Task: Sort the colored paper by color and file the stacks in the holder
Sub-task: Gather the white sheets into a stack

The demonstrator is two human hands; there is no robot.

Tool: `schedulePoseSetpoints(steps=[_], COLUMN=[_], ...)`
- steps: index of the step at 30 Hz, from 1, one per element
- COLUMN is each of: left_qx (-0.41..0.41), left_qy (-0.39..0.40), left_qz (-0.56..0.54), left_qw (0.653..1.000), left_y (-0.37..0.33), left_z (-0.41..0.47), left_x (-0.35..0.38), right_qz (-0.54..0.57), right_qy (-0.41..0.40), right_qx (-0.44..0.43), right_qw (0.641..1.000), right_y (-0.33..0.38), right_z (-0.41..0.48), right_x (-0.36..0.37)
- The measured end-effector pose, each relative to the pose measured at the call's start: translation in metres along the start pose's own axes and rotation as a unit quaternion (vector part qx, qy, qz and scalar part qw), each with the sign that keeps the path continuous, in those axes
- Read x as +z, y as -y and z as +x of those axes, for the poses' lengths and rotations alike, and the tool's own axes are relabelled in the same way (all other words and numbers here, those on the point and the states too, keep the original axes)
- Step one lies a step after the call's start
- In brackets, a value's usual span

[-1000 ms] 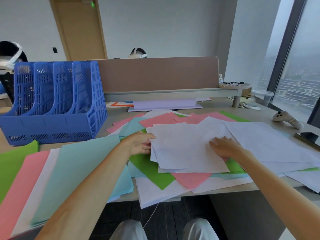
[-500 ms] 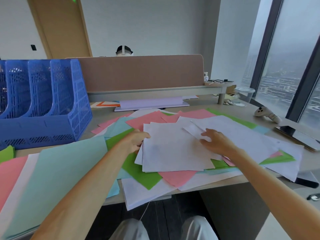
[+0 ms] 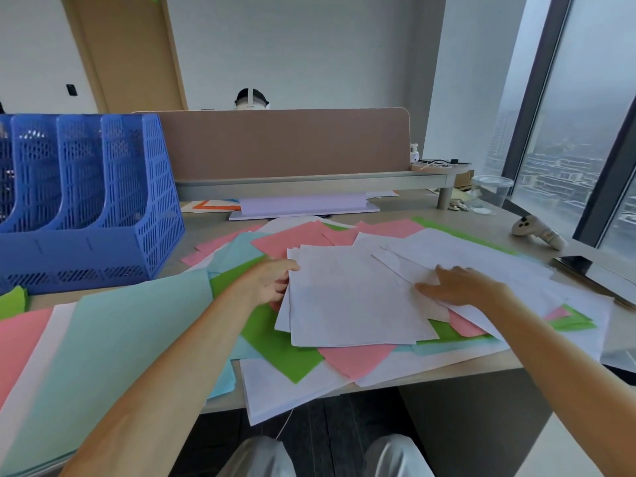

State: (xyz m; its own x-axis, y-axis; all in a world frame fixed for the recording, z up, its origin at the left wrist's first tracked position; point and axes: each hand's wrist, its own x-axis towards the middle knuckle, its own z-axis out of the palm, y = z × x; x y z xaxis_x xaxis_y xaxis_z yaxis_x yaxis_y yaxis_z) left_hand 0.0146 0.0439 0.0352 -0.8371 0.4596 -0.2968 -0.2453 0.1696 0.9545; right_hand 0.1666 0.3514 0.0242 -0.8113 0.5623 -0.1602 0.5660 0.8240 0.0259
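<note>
Holder [image 3: 103,201] of blue mesh stands far left, slots showing only bare walls, fanned teal and pink sheets [image 3: 113,339] before it. Right of the holder the left hand [image 3: 272,284] curls its fingers round the edge of a white stack [image 3: 351,297] atop mixed colored paper [image 3: 285,352], and further right the right hand [image 3: 461,285] lies flat, fingers straight, on white sheets [image 3: 481,256]. Farthest from the holder, a clear tub [image 3: 492,187] has contents I cannot make out.

Matt white paper sheets [image 3: 351,297] lie over smooth pastel paper [image 3: 113,335] on a pale laminate counter [image 3: 430,208], beside a perforated blue plastic holder [image 3: 103,208] and a cloth-faced divider [image 3: 282,142].
</note>
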Motion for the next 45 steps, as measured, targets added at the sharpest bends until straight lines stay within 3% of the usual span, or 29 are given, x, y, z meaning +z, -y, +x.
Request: schedulePoseSetpoints(steps=[4, 9, 16, 22, 24, 26, 28, 29, 30, 33, 35, 37, 39, 45], left_qx=[0.026, 0.040, 0.055, 0.054, 0.055, 0.055, 0.054, 0.052, 0.050, 0.045, 0.043, 0.041, 0.038, 0.041], left_qy=[0.016, 0.026, 0.053, 0.050, 0.049, 0.041, 0.039, 0.040, 0.040, 0.034, 0.029, 0.026, 0.031, 0.014], left_qz=[0.040, 0.092, 0.105, 0.095, 0.091, 0.089, 0.085, 0.084, 0.082, 0.084, 0.092, 0.100, 0.111, 0.129], left_qw=[0.999, 0.995, 0.992, 0.993, 0.993, 0.994, 0.994, 0.994, 0.995, 0.995, 0.994, 0.994, 0.993, 0.991], left_y=[0.005, 0.008, 0.010, 0.013, 0.013, 0.012, 0.013, 0.014, 0.015, 0.014, 0.013, 0.011, 0.010, 0.010], left_z=[0.003, 0.004, 0.008, 0.006, 0.006, 0.006, 0.005, 0.005, 0.005, 0.001, 0.001, 0.000, 0.000, 0.006], left_x=[0.008, 0.022, 0.023, 0.022, 0.022, 0.021, 0.019, 0.018, 0.018, 0.018, 0.020, 0.021, 0.022, 0.025], right_qz=[-0.030, -0.105, -0.123, -0.063, 0.012, 0.169, 0.408, 0.473, 0.470, 0.251, 0.162, 0.124, 0.120, 0.054], right_qy=[-0.011, -0.118, -0.152, -0.167, -0.187, -0.154, -0.027, -0.001, -0.018, -0.105, -0.058, -0.029, -0.054, -0.087], right_qx=[-0.064, -0.110, -0.132, -0.104, -0.092, -0.097, -0.136, -0.143, -0.147, -0.093, -0.016, 0.047, 0.072, 0.058], right_qw=[0.997, 0.981, 0.972, 0.978, 0.978, 0.969, 0.902, 0.869, 0.870, 0.958, 0.985, 0.991, 0.989, 0.993], right_y=[0.016, 0.025, 0.020, 0.031, 0.038, 0.051, 0.063, 0.064, 0.064, 0.047, 0.034, 0.029, 0.028, 0.019], right_z=[-0.011, -0.018, -0.015, -0.015, -0.011, -0.006, -0.004, -0.001, 0.000, 0.015, 0.024, 0.026, 0.023, 0.028], right_x=[-0.010, -0.010, -0.010, -0.012, -0.013, -0.017, -0.023, -0.024, -0.026, -0.010, 0.006, 0.017, 0.015, 0.009])
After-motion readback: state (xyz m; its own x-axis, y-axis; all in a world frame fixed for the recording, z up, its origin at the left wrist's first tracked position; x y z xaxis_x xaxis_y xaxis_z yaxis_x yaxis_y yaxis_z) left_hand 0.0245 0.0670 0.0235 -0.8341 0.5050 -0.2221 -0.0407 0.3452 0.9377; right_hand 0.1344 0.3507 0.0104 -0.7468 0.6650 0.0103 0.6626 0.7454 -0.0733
